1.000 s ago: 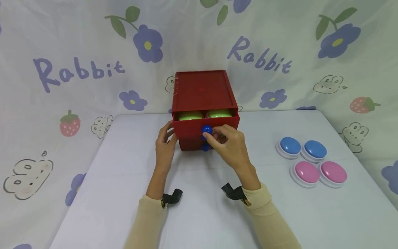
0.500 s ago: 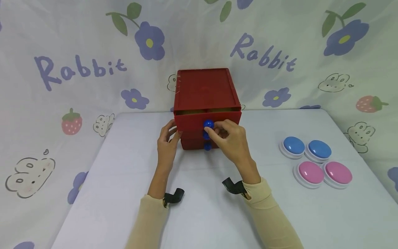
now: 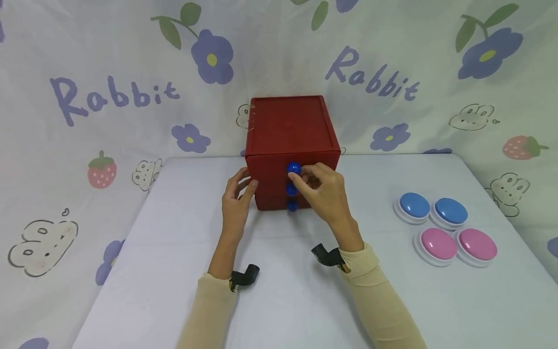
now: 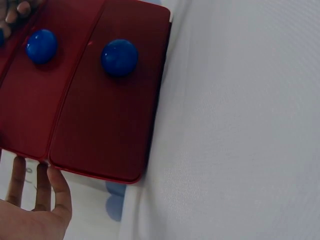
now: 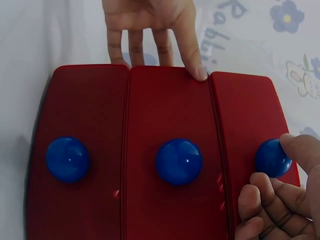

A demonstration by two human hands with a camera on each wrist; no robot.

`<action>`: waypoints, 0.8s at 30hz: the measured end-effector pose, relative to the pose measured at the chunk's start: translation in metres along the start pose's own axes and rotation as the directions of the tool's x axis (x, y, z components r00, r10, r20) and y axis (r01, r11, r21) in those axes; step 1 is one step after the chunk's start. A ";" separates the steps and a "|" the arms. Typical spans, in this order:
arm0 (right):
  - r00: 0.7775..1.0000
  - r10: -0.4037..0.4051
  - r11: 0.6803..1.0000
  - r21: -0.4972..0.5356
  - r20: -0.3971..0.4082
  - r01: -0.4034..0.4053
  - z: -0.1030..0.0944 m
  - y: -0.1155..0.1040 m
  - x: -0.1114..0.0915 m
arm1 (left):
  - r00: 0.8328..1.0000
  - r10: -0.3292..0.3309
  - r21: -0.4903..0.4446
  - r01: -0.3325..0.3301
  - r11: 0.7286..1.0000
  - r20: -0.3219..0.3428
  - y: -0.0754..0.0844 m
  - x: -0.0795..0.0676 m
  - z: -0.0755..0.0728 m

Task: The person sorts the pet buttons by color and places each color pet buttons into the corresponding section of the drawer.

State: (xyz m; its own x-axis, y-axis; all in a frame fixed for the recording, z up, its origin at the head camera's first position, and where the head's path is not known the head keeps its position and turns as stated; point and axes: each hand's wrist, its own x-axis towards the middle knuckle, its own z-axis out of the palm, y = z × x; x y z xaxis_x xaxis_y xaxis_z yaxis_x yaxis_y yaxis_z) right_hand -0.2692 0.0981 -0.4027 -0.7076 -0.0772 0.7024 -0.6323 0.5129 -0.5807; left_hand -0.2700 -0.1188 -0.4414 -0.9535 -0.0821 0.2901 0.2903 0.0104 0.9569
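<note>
A red drawer cabinet (image 3: 289, 125) stands at the back of the table. Its three stacked drawers each carry a round blue knob, and all their fronts sit flush. My right hand (image 3: 324, 191) pinches the top drawer's knob (image 5: 273, 158) between thumb and fingers. The middle knob (image 5: 179, 161) and bottom knob (image 5: 68, 159) are free. My left hand (image 3: 237, 201) rests against the cabinet's left side; in the right wrist view its fingers are fairly straight, with the thumb (image 5: 200, 73) on the front edge. What the drawers hold is hidden.
On the right of the white table (image 3: 174, 291) lie two blue push buttons (image 3: 414, 205) and two pink push buttons (image 3: 439, 244) on white bases. A patterned cloth (image 3: 279, 58) hangs close behind the cabinet.
My right hand has pushed the top drawer inward until it shut, covering the light-green round things seen inside earlier. My left hand has stayed against the cabinet's side.
</note>
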 end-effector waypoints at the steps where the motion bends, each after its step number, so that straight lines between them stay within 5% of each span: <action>1: 1.000 0.001 1.000 -0.002 0.000 -0.001 0.000 0.000 0.000 | 1.000 -0.001 -0.002 0.001 1.000 0.001 0.000 0.000 0.000; 10: 0.999 0.020 0.999 -0.040 0.042 -0.018 0.000 0.004 -0.001 | 1.000 0.020 0.028 -0.020 0.999 -0.013 0.001 0.000 0.001; 17: 0.950 0.228 0.950 -0.264 0.211 -0.170 -0.002 0.003 -0.011 | 0.999 0.038 0.082 -0.036 0.996 -0.013 0.007 -0.001 0.008; 21: 0.917 0.315 0.938 -0.229 0.245 -0.261 0.005 0.004 -0.017 | 0.999 0.033 0.092 -0.030 0.995 -0.030 0.009 0.000 0.007; 24: 0.927 0.312 0.946 -0.156 0.210 -0.283 0.018 0.009 -0.025 | 0.999 0.025 0.098 -0.021 0.995 -0.036 0.009 0.001 0.003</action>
State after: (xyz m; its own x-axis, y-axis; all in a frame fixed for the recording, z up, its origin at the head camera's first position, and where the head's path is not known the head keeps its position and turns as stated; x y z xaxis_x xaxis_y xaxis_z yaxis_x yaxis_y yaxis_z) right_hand -0.2632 0.0896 -0.4330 -0.9191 -0.0909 0.3835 -0.3488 0.6404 -0.6842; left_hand -0.2683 -0.1153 -0.4321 -0.9425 -0.1174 0.3130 0.3010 0.1095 0.9473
